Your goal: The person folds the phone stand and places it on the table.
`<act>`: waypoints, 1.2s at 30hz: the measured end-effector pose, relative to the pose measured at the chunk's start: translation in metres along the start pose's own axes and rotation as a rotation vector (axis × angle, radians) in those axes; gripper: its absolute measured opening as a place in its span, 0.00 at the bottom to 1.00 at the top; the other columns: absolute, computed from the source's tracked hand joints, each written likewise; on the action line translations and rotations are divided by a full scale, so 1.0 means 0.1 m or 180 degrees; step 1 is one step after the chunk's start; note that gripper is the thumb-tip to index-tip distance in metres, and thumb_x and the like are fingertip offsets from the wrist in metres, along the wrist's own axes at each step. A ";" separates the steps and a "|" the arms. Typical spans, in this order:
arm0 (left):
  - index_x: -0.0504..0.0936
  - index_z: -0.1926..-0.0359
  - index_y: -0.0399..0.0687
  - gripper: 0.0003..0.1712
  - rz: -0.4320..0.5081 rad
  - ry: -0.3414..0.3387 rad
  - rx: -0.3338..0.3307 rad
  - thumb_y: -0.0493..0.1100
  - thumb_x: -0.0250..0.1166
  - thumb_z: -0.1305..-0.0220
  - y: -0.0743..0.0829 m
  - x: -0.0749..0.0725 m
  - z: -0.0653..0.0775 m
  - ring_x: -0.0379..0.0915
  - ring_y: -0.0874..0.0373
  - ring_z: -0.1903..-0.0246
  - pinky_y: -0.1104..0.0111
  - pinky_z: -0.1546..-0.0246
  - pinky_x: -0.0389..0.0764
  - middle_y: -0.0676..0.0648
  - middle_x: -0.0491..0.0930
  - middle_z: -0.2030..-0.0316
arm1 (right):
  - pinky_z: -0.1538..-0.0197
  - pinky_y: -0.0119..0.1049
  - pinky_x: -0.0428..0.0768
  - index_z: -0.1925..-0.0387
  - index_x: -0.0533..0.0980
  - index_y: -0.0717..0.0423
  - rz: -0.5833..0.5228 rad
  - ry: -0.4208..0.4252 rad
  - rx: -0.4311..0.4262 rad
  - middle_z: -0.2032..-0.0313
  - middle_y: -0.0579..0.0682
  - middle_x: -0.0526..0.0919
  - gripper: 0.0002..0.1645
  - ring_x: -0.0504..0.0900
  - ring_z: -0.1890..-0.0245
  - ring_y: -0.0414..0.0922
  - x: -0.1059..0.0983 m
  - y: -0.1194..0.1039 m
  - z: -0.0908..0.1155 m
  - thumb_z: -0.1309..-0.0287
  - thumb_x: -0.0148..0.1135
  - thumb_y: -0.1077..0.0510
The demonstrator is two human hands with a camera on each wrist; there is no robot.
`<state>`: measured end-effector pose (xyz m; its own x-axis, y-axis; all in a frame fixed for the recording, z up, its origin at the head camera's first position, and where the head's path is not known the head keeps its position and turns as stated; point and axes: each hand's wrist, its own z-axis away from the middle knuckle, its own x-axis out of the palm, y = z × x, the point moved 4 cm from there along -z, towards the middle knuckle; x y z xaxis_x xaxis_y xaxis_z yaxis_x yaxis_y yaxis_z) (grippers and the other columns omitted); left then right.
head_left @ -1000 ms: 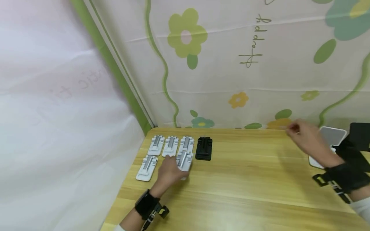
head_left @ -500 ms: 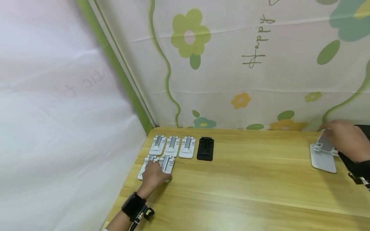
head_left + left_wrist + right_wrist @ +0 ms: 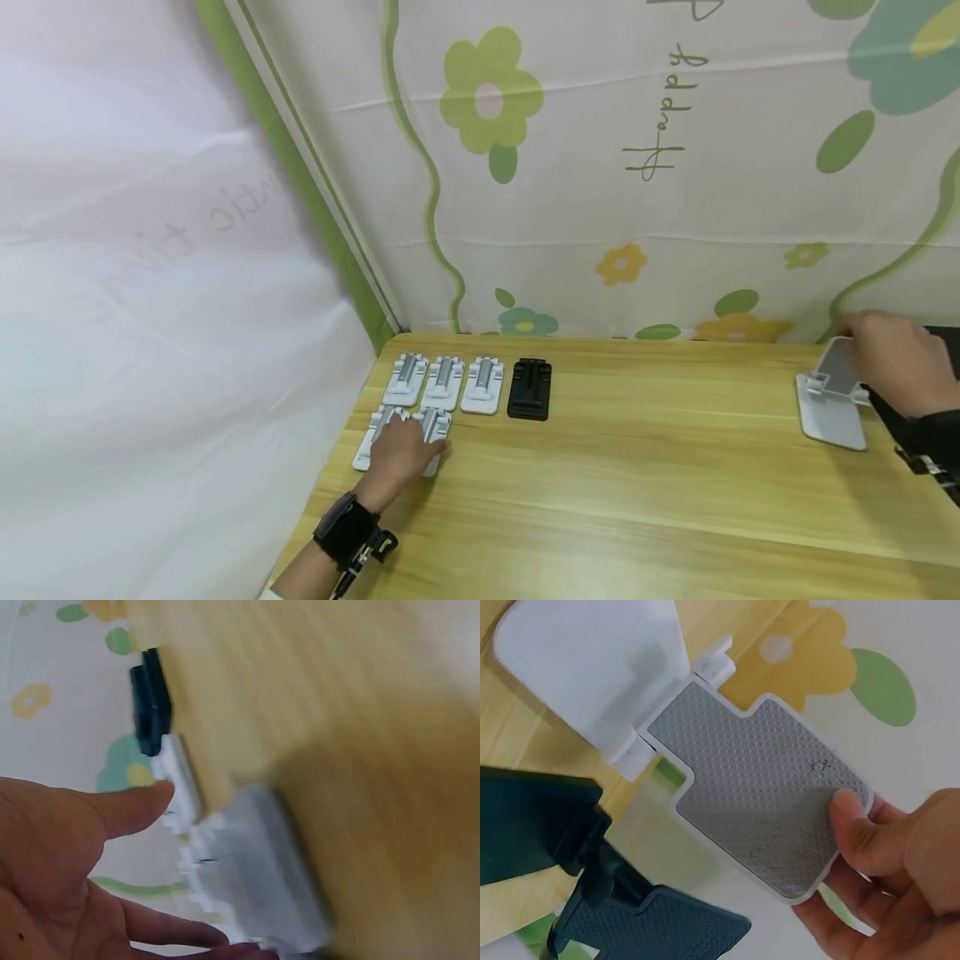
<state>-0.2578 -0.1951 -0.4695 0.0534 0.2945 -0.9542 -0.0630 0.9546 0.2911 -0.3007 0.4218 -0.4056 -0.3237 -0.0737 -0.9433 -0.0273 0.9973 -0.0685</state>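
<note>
My left hand [image 3: 397, 457] is over the front row of folded white phone stands, by the front right stand [image 3: 435, 429]. In the left wrist view its thumb stands spread away from the nearest white stand [image 3: 259, 862], while the fingers extend along that stand's lower end. The front left stand [image 3: 366, 450] is partly covered by the hand. At the table's right, my right hand [image 3: 900, 362] pinches the upper plate of an unfolded white phone stand [image 3: 757, 787], thumb on its grey textured pad and fingers behind. That stand's white base [image 3: 831, 421] lies on the table.
Behind the left hand, several folded stands form a row: white ones [image 3: 442, 383] and a black one [image 3: 529, 389] at its right end. An unfolded black stand [image 3: 532, 825] is beside the right hand's white stand. A flowered cloth [image 3: 570, 167] hangs along the table's back edge.
My left hand carried a white stand leftward, set it into the front row, then its thumb came away. My right hand moved right and took hold of the unfolded white stand's plate.
</note>
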 end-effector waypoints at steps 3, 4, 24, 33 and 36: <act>0.75 0.83 0.41 0.31 -0.0063 0.0144 0.0141 0.59 0.67 0.32 0.16 -0.11 0.01 0.75 0.45 0.66 0.62 0.81 0.72 0.31 0.78 0.60 | 0.70 0.55 0.77 0.57 0.80 0.75 -0.0024 0.0090 -0.0058 0.65 0.71 0.80 0.09 0.79 0.72 0.60 -0.06 -0.11 0.02 0.40 0.61 0.76; 0.80 0.78 0.37 0.30 -0.0035 0.0212 0.0197 0.58 0.66 0.31 0.23 -0.15 0.01 0.77 0.42 0.63 0.60 0.78 0.76 0.29 0.79 0.56 | 0.70 0.55 0.78 0.57 0.80 0.75 -0.0032 0.0143 -0.0109 0.65 0.71 0.80 0.10 0.79 0.71 0.60 -0.08 -0.17 0.02 0.41 0.61 0.76; 0.70 0.30 0.45 0.35 0.2412 -0.0518 0.1128 0.63 0.57 0.25 2.02 -0.12 0.14 0.80 0.62 0.56 0.67 0.58 0.82 0.52 0.84 0.53 | 0.65 0.51 0.83 0.56 0.83 0.66 -0.1193 0.1028 -0.1315 0.62 0.60 0.82 0.15 0.79 0.59 0.57 -0.67 -2.08 0.22 0.45 0.67 0.79; 0.72 0.33 0.35 0.27 0.3248 -0.1159 0.0998 0.42 0.63 0.26 2.14 0.08 0.14 0.85 0.55 0.63 0.62 0.58 0.88 0.41 0.86 0.57 | 0.66 0.47 0.82 0.58 0.83 0.64 -0.1496 0.1328 -0.1261 0.63 0.56 0.83 0.12 0.80 0.61 0.51 -0.84 -2.38 0.30 0.41 0.65 0.77; 0.72 0.34 0.32 0.25 0.3429 -0.1212 0.1010 0.38 0.62 0.27 2.15 0.10 0.12 0.86 0.54 0.59 0.60 0.56 0.88 0.38 0.87 0.55 | 0.67 0.47 0.83 0.60 0.84 0.64 -0.1537 0.1389 -0.1307 0.64 0.56 0.83 0.11 0.80 0.62 0.51 -0.88 -2.42 0.32 0.42 0.66 0.77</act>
<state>-0.2584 0.0134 -0.4156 0.4207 0.8963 -0.1401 -0.0101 0.1590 0.9872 -0.2350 0.1869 -0.3165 -0.5282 -0.5802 -0.6200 -0.5817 0.7791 -0.2336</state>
